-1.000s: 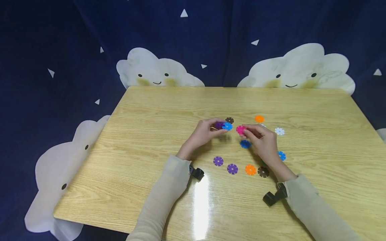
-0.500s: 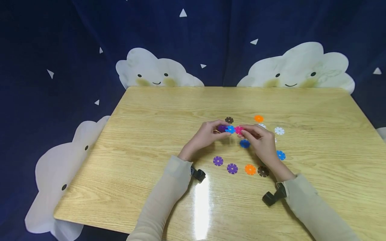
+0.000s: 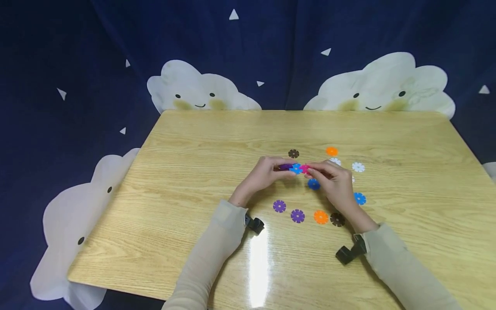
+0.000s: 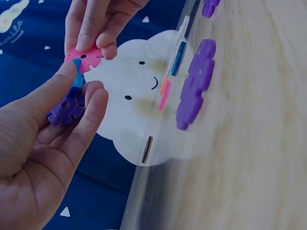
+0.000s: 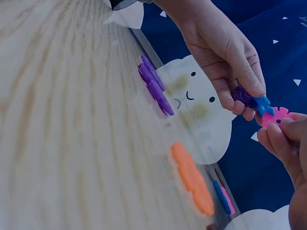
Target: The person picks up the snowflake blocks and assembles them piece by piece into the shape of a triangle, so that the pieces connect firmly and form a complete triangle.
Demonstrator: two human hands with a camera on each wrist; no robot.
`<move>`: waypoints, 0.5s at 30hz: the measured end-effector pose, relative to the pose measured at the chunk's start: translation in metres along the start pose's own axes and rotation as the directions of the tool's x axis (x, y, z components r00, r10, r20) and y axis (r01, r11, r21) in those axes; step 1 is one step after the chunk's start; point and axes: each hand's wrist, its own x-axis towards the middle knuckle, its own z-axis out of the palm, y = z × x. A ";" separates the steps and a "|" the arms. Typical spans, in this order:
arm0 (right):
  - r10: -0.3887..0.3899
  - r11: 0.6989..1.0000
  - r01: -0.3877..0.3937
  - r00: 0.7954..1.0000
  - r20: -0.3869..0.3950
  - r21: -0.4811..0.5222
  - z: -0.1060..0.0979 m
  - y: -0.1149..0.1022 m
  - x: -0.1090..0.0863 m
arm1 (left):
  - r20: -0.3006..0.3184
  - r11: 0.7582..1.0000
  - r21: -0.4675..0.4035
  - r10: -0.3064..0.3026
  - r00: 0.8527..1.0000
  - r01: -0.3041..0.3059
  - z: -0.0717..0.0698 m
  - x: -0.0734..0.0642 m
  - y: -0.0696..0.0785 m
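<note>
In the head view my left hand [image 3: 267, 173] holds a joined pair of notched plastic discs above the table, a purple disc [image 4: 65, 111] and a blue disc [image 3: 296, 168]. The left thumb lies against the blue one, and the purple one sits between thumb and fingers. With thumb and fingertips my right hand [image 3: 335, 178] pinches a pink disc [image 5: 276, 116]. Its edge meets the blue disc's edge; whether their slots are fully engaged I cannot tell. Under the hands a dark blue disc [image 3: 314, 184] lies on the table.
Several loose discs lie on the wooden table [image 3: 174, 172]: purple discs [image 3: 297, 216], an orange disc [image 3: 320, 217] and a brown disc [image 3: 337, 219] nearer me. White discs [image 3: 358, 167] and a lighter blue disc [image 3: 360, 198] are at the right. Behind hangs a dark blue curtain [image 3: 271, 43].
The hands have come together: the pink disc moved left and the blue one slightly right, closing the gap between them. The discs on the table have stayed put.
</note>
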 end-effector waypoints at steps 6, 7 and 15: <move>0.026 0.999 -0.026 1.000 0.009 0.023 -0.002 0.002 -0.002 | 0.001 1.000 0.000 0.016 1.000 -0.016 0.000 0.001 0.000; 0.037 0.999 -0.037 0.999 0.010 0.025 -0.003 0.002 -0.003 | 0.000 1.000 -0.002 0.012 1.000 -0.012 0.000 0.001 0.000; 0.076 0.997 -0.077 0.997 0.009 0.013 -0.006 0.004 0.000 | -0.007 0.998 -0.035 -0.046 0.999 0.046 -0.002 0.000 -0.001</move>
